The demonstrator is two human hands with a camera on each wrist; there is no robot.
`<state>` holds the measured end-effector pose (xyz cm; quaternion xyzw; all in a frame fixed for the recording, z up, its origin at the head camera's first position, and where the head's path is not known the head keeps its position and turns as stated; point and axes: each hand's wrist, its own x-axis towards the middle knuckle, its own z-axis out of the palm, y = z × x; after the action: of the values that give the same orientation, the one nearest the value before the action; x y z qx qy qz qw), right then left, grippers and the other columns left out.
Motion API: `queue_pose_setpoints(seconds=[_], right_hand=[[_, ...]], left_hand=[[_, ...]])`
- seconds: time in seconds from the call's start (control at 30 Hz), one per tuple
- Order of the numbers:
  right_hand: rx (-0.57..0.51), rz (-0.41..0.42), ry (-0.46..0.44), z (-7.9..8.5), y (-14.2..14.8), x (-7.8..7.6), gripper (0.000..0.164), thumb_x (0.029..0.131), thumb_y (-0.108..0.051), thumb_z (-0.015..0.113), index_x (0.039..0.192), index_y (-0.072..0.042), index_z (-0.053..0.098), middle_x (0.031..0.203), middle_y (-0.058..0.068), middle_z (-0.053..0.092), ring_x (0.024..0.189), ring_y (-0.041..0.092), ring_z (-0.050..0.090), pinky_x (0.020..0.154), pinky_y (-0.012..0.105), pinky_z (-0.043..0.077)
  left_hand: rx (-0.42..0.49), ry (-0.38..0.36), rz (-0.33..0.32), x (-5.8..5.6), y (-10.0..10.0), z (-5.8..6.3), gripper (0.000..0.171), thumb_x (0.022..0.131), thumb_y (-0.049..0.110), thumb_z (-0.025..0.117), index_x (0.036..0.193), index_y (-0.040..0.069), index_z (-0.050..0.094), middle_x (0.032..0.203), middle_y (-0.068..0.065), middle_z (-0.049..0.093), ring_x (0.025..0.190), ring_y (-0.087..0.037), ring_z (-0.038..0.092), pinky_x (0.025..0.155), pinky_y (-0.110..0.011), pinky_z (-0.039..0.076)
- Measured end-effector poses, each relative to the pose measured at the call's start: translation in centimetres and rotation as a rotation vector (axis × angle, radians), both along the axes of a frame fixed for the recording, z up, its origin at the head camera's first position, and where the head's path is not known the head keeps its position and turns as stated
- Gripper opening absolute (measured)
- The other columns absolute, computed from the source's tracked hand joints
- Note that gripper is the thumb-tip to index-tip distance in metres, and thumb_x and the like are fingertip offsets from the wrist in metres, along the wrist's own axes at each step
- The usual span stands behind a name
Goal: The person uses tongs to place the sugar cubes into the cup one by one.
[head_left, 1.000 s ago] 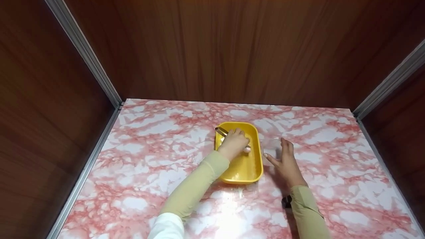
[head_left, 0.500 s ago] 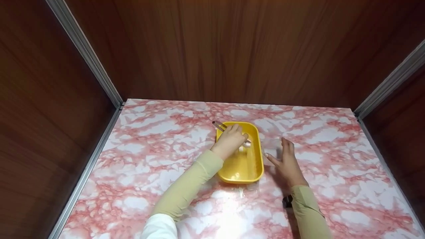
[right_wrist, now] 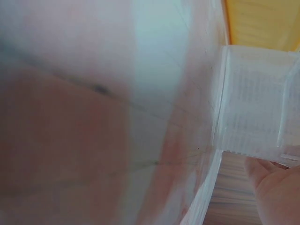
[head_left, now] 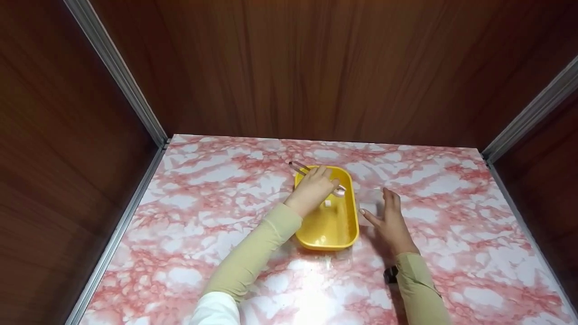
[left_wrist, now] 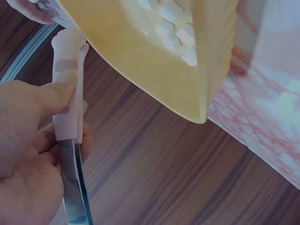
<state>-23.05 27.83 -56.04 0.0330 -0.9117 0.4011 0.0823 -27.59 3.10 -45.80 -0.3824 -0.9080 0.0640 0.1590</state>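
In the head view, my left hand (head_left: pixel 313 189) is over the yellow tray (head_left: pixel 355 225) and holds metal tongs (head_left: pixel 298 168) with pink tips. The left wrist view shows thumb and fingers pinching the tongs' pink part (left_wrist: pixel 68 105); whether something sits between the tips I cannot tell. Several white cubes (left_wrist: pixel 165 28) lie on the tray's floor. Just right of the tray stands a clear plastic container (right_wrist: pixel 253 101). My right hand (head_left: pixel 392 223) rests against it, fingers straight and thumb spread apart. Its contents are not visible.
Red-and-white marbled tabletop (head_left: pixel 216 212) extends around the tray. Dark wood panels (head_left: pixel 316 72) with metal rails (head_left: pixel 122 76) enclose the table at the back and sides. A dark band (head_left: pixel 390 274) is worn on the right wrist.
My left hand has risen and drawn slightly back in the tray with the tongs, whose tips shifted a little away from me. A white cube has come into view below. The right hand has stayed put.
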Motion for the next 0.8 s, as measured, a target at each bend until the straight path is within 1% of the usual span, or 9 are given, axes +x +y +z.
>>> queue_pose_setpoints(seconds=[0.13,0.37,0.57,0.7,0.8], right_hand=[[0.025,-0.004,0.013,-0.1,0.0,-0.1,0.098,0.082,-0.053,0.066,0.149,-0.001,0.017,0.147,0.023,0.017,0.133,0.043,0.028,0.104,0.058,0.027],[0.018,0.006,0.036,-0.1,0.1,0.0,0.095,0.084,-0.046,0.068,0.149,0.0,0.017,0.146,0.024,0.017,0.132,0.044,0.028,0.104,0.058,0.027],[-0.002,0.008,0.021,0.0,0.0,0.0,0.097,0.083,-0.048,0.068,0.15,-0.002,0.015,0.146,0.024,0.017,0.132,0.045,0.028,0.104,0.058,0.027],[-0.001,0.007,0.028,0.0,0.0,0.0,0.096,0.083,-0.047,0.068,0.15,-0.003,0.015,0.146,0.023,0.017,0.132,0.044,0.028,0.104,0.058,0.027],[-0.003,0.01,0.026,0.0,0.0,0.0,0.096,0.084,-0.047,0.068,0.15,-0.004,0.015,0.146,0.023,0.017,0.132,0.045,0.028,0.104,0.058,0.027]], left_hand=[[0.006,0.001,-0.008,0.0,0.4,0.2,0.03,0.089,0.005,0.059,0.114,0.021,0.065,0.114,-0.008,0.059,0.112,-0.024,0.048,0.1,-0.037,0.038],[-0.001,-0.016,-0.006,0.0,1.3,0.4,0.034,0.09,0.005,0.058,0.118,0.023,0.062,0.119,-0.007,0.056,0.117,-0.024,0.047,0.104,-0.037,0.035],[-0.009,-0.025,-0.018,-0.1,2.2,0.4,0.04,0.09,0.005,0.06,0.124,0.024,0.061,0.122,-0.006,0.055,0.118,-0.024,0.046,0.106,-0.037,0.033],[-0.005,-0.056,-0.024,-0.2,2.8,0.5,0.042,0.091,0.004,0.059,0.128,0.023,0.059,0.126,-0.008,0.054,0.122,-0.025,0.045,0.108,-0.039,0.03],[-0.009,-0.069,-0.026,-0.3,3.1,0.3,0.041,0.092,0.005,0.058,0.128,0.023,0.059,0.127,-0.008,0.054,0.123,-0.025,0.045,0.108,-0.039,0.03]])
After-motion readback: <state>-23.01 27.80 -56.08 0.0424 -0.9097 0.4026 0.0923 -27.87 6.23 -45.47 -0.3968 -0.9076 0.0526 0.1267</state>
